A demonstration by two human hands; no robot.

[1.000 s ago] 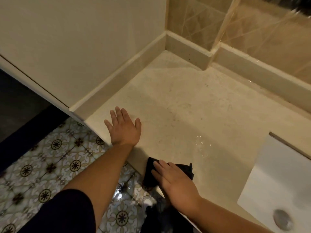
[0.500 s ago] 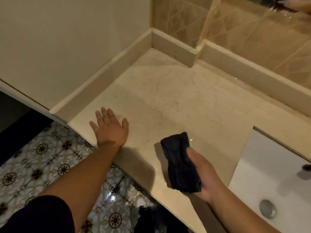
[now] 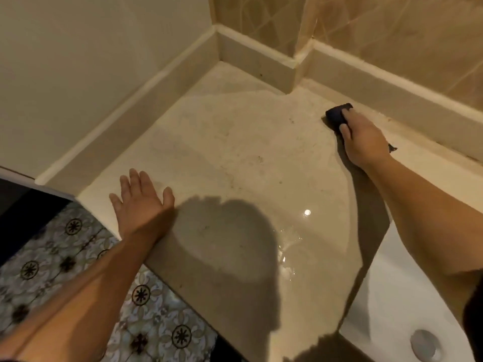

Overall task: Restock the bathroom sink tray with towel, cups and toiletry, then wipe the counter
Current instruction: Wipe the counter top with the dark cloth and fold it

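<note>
Wiping step: right hand (image 3: pixel 364 138) grips cloth (image 3: pixel 337 114) at the counter (image 3: pixel 235 142) back; left hand (image 3: pixel 142 202) flat (bracing). Next, sweep toward the puddle (image 3: pixel 287 244).

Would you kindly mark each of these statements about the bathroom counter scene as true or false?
1. The right hand presses a dark cloth on the counter near the back ledge. True.
2. The left hand grips a cup. False: it lies flat and open on the counter's front edge, holding nothing.
3. Water glistens on the counter near the sink. True.
4. The cloth lies inside the sink. False: it is on the counter, under the right hand.
5. The floor is plain white. False: it has patterned tiles.
</note>
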